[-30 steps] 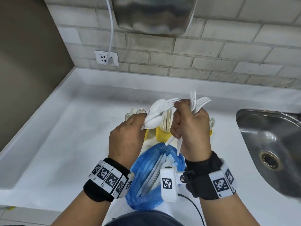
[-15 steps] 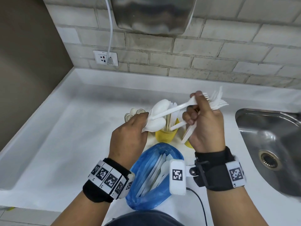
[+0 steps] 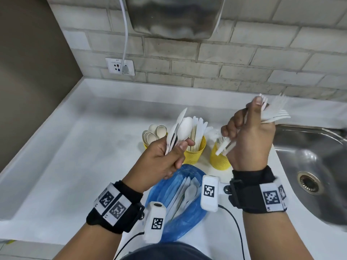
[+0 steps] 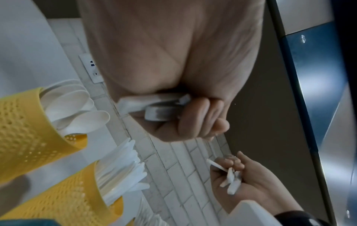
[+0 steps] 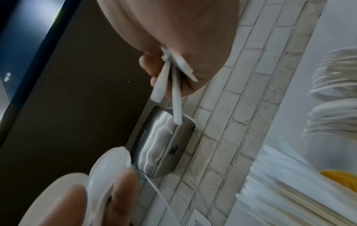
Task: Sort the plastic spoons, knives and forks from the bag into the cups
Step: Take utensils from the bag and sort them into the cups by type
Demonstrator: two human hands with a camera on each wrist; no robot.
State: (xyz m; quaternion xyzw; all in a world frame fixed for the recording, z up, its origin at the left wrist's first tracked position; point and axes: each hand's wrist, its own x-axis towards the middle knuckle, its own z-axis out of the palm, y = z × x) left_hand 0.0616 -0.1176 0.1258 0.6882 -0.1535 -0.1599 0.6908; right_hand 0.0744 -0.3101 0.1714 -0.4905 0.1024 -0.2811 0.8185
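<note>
My left hand (image 3: 165, 158) grips a bunch of white plastic spoons (image 3: 183, 128) and a knife, bowls up, above the blue bag (image 3: 180, 199). My right hand (image 3: 249, 136) grips several white forks (image 3: 274, 115), tines pointing right, handles (image 5: 176, 97) sticking out below the fist, held over the right yellow cup (image 3: 219, 160). Three yellow perforated cups stand behind the bag: the left cup (image 3: 145, 146) holds spoons, the middle cup (image 3: 195, 152) knives, the right one forks. The bag lies open on the counter with more cutlery inside.
A steel sink (image 3: 315, 166) lies right of the cups. A brick wall with a socket (image 3: 120, 66) and a metal hand dryer (image 3: 176, 15) rises behind the white counter (image 3: 75, 166). A raised counter edge runs along the left.
My right hand pulled a fork out of the left hand's bunch and moved right and up with the forks. The left hand stayed with the spoons.
</note>
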